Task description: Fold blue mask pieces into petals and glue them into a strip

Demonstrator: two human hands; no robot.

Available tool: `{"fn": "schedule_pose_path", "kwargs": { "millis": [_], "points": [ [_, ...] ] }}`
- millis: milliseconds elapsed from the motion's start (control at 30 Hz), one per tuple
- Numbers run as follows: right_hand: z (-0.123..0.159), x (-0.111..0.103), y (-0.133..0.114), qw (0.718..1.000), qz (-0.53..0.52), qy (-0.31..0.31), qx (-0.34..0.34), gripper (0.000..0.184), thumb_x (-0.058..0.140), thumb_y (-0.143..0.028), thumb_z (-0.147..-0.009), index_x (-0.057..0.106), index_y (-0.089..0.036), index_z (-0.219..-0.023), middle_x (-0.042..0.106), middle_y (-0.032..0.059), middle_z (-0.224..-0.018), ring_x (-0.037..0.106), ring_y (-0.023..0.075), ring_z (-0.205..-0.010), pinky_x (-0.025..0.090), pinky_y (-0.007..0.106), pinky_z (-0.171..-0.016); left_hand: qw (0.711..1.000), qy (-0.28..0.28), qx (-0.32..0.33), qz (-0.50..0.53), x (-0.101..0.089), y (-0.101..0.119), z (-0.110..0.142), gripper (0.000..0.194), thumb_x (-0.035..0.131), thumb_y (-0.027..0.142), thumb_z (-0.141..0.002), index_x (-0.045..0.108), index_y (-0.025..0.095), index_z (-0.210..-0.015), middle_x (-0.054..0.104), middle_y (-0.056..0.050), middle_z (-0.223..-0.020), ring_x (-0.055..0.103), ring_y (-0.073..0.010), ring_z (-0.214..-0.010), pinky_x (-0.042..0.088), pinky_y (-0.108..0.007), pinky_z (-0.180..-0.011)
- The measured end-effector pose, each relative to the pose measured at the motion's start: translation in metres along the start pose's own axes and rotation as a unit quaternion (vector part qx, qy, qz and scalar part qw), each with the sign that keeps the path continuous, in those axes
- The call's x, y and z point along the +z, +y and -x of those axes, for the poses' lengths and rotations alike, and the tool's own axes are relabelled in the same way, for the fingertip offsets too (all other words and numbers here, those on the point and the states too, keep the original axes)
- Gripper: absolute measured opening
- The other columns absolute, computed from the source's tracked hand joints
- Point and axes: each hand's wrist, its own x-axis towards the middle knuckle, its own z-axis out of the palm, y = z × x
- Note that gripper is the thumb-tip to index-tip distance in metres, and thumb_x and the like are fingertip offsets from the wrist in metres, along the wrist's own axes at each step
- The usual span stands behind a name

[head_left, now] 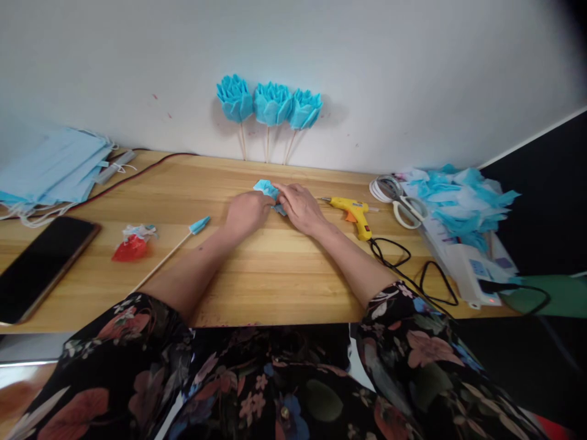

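My left hand (250,214) and my right hand (300,208) meet over the middle of the wooden table. Between them is a small folded piece of blue mask fabric (265,187), with fingers of both hands closed on it; its lower part is mostly hidden. Left of my left forearm lies a thin wooden stick (162,261) tipped with a blue fabric bud (199,225). A yellow hot glue gun (351,211) rests on its side just right of my right hand.
Three blue fabric flowers (273,104) on sticks lean against the wall. Left are stacked face masks (55,165), a phone (46,263) and a red packet (131,245). Right are scissors (409,212), a pile of blue and white fabric pieces (463,198), a power strip (472,275) and black cord (443,299).
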Motion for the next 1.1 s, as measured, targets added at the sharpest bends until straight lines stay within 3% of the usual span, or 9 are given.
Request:
{"fn": "schedule_pose_path", "kwargs": {
  "millis": [133,200,367,533,700,867,1000,1100],
  "points": [
    [0.002,-0.001,0.007,0.99,-0.046,0.124,0.048,0.047,0.028,-0.039,-0.107,0.055,-0.023,-0.142,0.076,0.01,-0.109,0.063,0.0268,-0.115,0.049,0.048,-0.105,1.0,-0.01,-0.006,-0.003,-0.001,0.0,0.0,0.043,0.045,0.014,-0.09,0.082,0.025,-0.109,0.08,-0.009,-0.109,0.074,-0.0263,-0.1,0.056,-0.037,-0.085],
    [0.002,0.0,0.013,0.984,-0.049,0.154,0.077,0.043,0.033,-0.036,-0.106,0.06,-0.022,-0.136,0.075,0.0108,-0.109,0.065,0.0264,-0.111,0.05,0.048,-0.103,1.0,-0.013,-0.009,0.002,-0.001,0.0,0.001,0.043,0.045,0.013,-0.091,0.082,0.026,-0.11,0.08,-0.008,-0.111,0.074,-0.0256,-0.102,0.056,-0.036,-0.088],
    [0.0,0.004,0.021,0.985,-0.046,0.122,0.115,0.03,0.046,-0.025,-0.099,0.07,-0.021,-0.117,0.075,0.0103,-0.113,0.067,0.0244,-0.108,0.052,0.044,-0.098,0.998,0.019,-0.017,0.054,0.003,-0.005,0.001,0.041,0.047,0.014,-0.09,0.083,0.027,-0.106,0.08,-0.006,-0.114,0.073,-0.0252,-0.105,0.056,-0.037,-0.092],
    [-0.003,0.004,0.017,0.982,-0.042,0.101,0.152,0.031,0.049,-0.02,-0.097,0.07,-0.02,-0.12,0.076,0.0104,-0.114,0.067,0.0235,-0.105,0.052,0.04,-0.094,0.977,0.088,-0.085,0.172,0.009,-0.014,-0.005,0.039,0.046,0.014,-0.088,0.081,0.023,-0.101,0.081,-0.004,-0.109,0.073,-0.0208,-0.099,0.055,-0.031,-0.086],
    [-0.017,-0.008,0.013,0.986,-0.01,-0.012,0.167,0.028,0.049,-0.021,-0.098,0.074,-0.018,-0.111,0.077,0.0103,-0.112,0.068,0.0224,-0.102,0.049,0.034,-0.089,0.955,0.115,-0.139,0.237,0.008,-0.017,-0.009,0.038,0.045,0.016,-0.086,0.078,0.016,-0.106,0.071,-0.002,-0.075,0.056,-0.0146,-0.061,0.042,-0.026,-0.061],
    [-0.034,-0.021,0.003,0.972,0.011,-0.103,0.213,0.018,0.059,-0.025,-0.093,0.074,-0.019,-0.099,0.077,0.0069,-0.102,0.066,0.0196,-0.089,0.041,0.028,-0.072,0.936,0.136,-0.144,0.291,0.006,-0.015,-0.009,0.034,0.049,0.015,-0.081,0.078,0.015,-0.1,0.056,0.002,-0.062,0.046,-0.0134,-0.056,0.033,-0.025,-0.057],
    [-0.034,-0.017,0.004,0.972,-0.036,-0.081,0.216,0.013,0.058,-0.02,-0.089,0.071,-0.018,-0.088,0.076,0.0066,-0.096,0.063,0.0181,-0.084,0.04,0.028,-0.073,0.918,0.151,-0.148,0.335,0.009,-0.018,-0.01,0.031,0.051,0.013,-0.08,0.076,0.017,-0.097,0.053,0.003,-0.061,0.045,-0.0131,-0.056,0.034,-0.025,-0.058],
    [-0.023,-0.011,0.006,0.958,-0.198,0.03,0.207,0.011,0.059,-0.026,-0.087,0.065,-0.018,-0.083,0.072,0.0041,-0.088,0.061,0.0155,-0.08,0.044,0.027,-0.075,0.883,0.173,-0.167,0.404,0.012,-0.022,-0.014,0.025,0.053,0.013,-0.079,0.071,0.017,-0.096,0.055,0.004,-0.062,0.048,-0.0122,-0.056,0.036,-0.025,-0.058]
  ]
}}
